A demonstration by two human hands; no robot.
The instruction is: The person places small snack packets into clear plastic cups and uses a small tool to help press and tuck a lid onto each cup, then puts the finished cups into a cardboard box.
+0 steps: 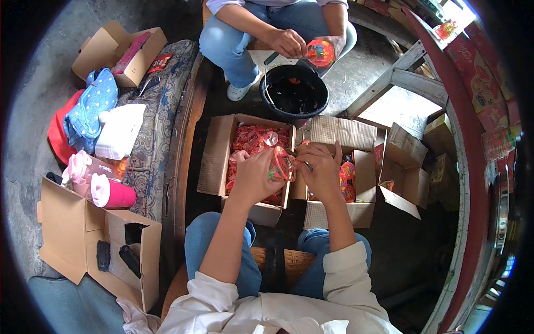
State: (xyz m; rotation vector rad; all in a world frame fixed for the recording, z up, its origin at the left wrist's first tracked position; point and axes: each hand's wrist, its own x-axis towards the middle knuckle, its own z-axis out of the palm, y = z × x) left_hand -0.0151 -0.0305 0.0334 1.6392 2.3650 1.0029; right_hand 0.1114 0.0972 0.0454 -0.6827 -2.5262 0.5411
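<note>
One clear, red-rimmed container (283, 165) sits between two grips: left hand (251, 177) curled around its left side, right hand (321, 171) bunched at its right edge, that hold impossible to tell.

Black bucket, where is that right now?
In the head view, the black bucket is just right of centre, toward the top, before the seated co-worker and beyond the open box beneath the left hand.
</note>
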